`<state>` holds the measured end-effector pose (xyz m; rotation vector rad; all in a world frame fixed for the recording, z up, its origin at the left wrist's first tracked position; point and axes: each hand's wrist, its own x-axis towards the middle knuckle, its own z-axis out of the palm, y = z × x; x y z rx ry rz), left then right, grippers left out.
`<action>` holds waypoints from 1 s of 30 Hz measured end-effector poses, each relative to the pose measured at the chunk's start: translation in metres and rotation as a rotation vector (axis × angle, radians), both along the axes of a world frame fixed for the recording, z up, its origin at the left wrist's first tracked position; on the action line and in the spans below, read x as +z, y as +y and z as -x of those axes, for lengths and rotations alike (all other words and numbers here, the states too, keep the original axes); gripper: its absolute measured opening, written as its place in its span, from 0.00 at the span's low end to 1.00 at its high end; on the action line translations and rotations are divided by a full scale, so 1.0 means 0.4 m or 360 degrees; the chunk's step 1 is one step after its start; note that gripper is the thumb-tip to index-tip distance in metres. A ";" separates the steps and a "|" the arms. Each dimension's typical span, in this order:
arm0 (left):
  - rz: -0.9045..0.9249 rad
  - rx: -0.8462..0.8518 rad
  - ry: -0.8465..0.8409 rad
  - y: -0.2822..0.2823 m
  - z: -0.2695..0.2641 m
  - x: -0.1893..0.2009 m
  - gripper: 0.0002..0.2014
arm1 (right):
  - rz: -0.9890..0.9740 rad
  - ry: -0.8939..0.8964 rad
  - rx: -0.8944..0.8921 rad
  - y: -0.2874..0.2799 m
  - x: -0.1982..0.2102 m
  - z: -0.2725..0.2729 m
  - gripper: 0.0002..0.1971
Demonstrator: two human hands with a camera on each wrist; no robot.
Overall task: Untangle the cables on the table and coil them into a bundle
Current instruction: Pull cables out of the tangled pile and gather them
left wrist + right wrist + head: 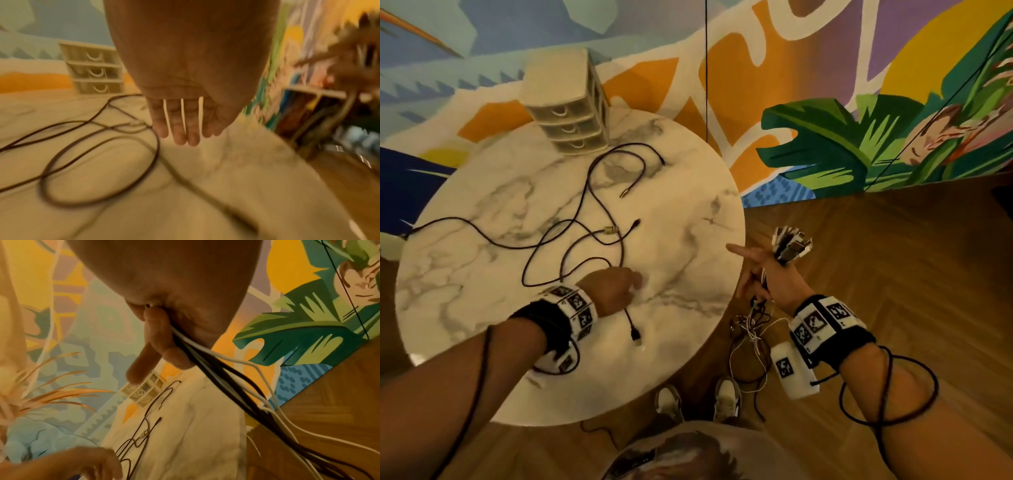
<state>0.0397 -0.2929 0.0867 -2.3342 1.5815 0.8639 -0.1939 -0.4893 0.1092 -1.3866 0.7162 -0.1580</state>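
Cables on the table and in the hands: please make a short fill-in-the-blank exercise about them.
1. The right hand grips a bunch of black and ____ cables.
2. The left hand, holding nothing, is over the ____ table.
3. The dark cables lie in front of a small unit with ____ drawers.

Missing words: white; marble; three

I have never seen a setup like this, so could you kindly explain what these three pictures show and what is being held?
No machine here: a person wears cameras on the head and on each wrist. The head view looks down at a round marble table with dark cables tangled on it and a small drawer unit at the back. The left wrist view shows the left hand, fingers straight, reaching over those cables. The right wrist view shows the right hand; its grip holds a bunch of black and white cables that hangs beside the table.
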 end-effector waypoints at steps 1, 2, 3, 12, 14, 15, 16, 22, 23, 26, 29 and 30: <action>-0.0111 -0.0157 -0.0038 0.029 0.010 -0.033 0.21 | -0.0074 -0.0032 0.0026 0.006 -0.005 -0.006 0.21; -0.0202 -0.0334 -0.0088 0.050 0.022 -0.062 0.25 | -0.0133 -0.0039 0.0043 0.014 -0.008 -0.010 0.21; -0.0261 -0.0501 -0.0148 0.065 0.032 -0.089 0.27 | -0.0157 -0.0030 0.0057 0.023 -0.011 -0.014 0.22; 0.0626 0.0250 0.0295 0.009 0.121 -0.075 0.09 | -0.0070 0.0133 0.0055 0.108 -0.060 -0.044 0.20; 0.0923 0.0753 0.0528 -0.024 0.150 -0.019 0.04 | -0.0104 0.0106 0.0088 0.133 -0.057 -0.052 0.19; 0.0981 0.0915 0.0669 -0.039 0.169 0.002 0.03 | -0.0111 0.0113 0.0116 0.145 -0.053 -0.058 0.18; 0.1018 0.0991 0.0784 -0.053 0.188 0.018 0.02 | -0.0109 0.0144 0.0136 0.155 -0.045 -0.067 0.16; 0.1165 0.1087 0.0890 -0.072 0.209 0.046 0.07 | -0.0147 0.0093 0.0162 0.174 -0.016 -0.102 0.12; 0.1164 0.1076 0.0911 -0.071 0.205 0.051 0.07 | -0.0121 0.0088 0.0199 0.176 -0.019 -0.102 0.15; 0.1176 0.0975 0.0923 -0.069 0.204 0.064 0.02 | -0.0043 0.0039 0.0251 0.191 -0.029 -0.107 0.25; 0.1178 0.0851 0.0810 -0.062 0.208 0.068 0.05 | -0.0015 0.0032 0.0244 0.201 -0.039 -0.115 0.26; 0.1188 0.0812 0.0775 -0.060 0.208 0.068 0.05 | -0.0012 0.0046 0.0243 0.202 -0.041 -0.117 0.22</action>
